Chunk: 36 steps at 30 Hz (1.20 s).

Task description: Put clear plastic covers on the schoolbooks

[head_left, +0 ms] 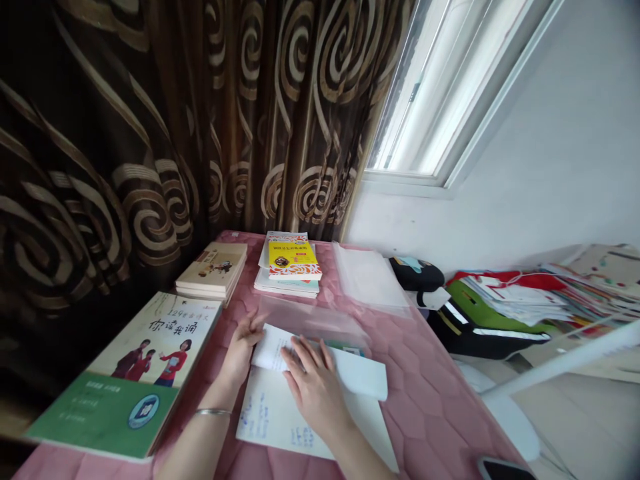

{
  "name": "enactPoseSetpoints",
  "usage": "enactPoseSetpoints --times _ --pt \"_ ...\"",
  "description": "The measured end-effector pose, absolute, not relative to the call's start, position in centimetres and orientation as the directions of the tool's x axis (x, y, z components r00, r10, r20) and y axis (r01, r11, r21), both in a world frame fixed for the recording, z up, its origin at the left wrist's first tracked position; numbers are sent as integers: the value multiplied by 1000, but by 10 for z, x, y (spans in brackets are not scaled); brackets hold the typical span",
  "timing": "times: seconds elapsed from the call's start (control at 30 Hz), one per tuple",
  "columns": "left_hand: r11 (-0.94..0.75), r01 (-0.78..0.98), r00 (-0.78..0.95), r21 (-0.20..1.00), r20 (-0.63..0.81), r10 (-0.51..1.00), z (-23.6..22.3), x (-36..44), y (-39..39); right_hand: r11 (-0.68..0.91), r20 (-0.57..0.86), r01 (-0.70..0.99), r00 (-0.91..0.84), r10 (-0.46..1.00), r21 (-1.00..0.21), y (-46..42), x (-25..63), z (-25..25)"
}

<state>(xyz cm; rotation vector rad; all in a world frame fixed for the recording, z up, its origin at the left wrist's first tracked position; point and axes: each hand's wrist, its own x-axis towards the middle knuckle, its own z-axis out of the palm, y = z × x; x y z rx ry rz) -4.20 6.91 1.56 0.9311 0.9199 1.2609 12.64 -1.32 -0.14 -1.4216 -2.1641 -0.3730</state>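
On pink quilted-cloth table [430, 393]: opened rectangular white paper booklet [273, 400]. At edge, curled L hand [241, 350], grip unclear; atop, flat R hand [315, 383] w/ fingers released. Could crease if pressed unevenly.

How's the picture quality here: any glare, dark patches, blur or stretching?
Head view: bright daylight nearly washes out the window; head view: the curtain sinks into darkness at far left; head view: blue handwriting on the open book is too soft to read; head view: the green-and-white book looks stretched toward the corner.
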Motion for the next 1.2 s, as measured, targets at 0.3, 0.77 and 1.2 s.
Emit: enactPoseSetpoints --times 0.3,0.77,1.2 --pt "36 -316 102 948 -4 995 11 -41 67 421 575 906 -324 752 -41 -13 127 -2" --pt "69 -504 44 861 -55 998 16 -38 65 452 601 891 -341 723 -38 -14 125 -1" --pt "41 -415 63 909 -17 998 16 -35 62 431 628 901 -309 714 -47 -14 124 -1"
